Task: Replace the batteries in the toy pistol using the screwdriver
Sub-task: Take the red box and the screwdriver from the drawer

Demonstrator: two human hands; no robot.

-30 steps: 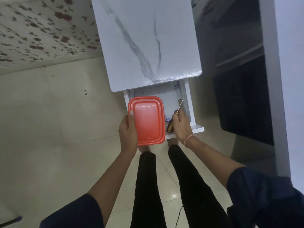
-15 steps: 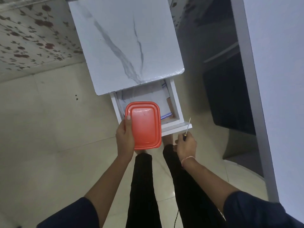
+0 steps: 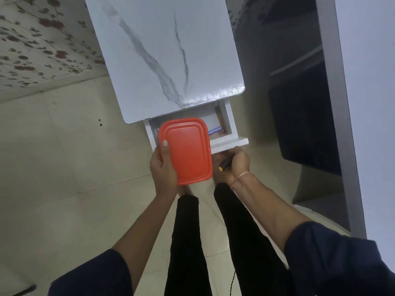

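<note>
By the drawer, left hand grips red box, right hand clutches screwdriver

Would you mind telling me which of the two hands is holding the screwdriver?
The right hand: it grips the black, yellow-tipped screwdriver close to the drawer front. The left hand holds the red box instead.
</note>
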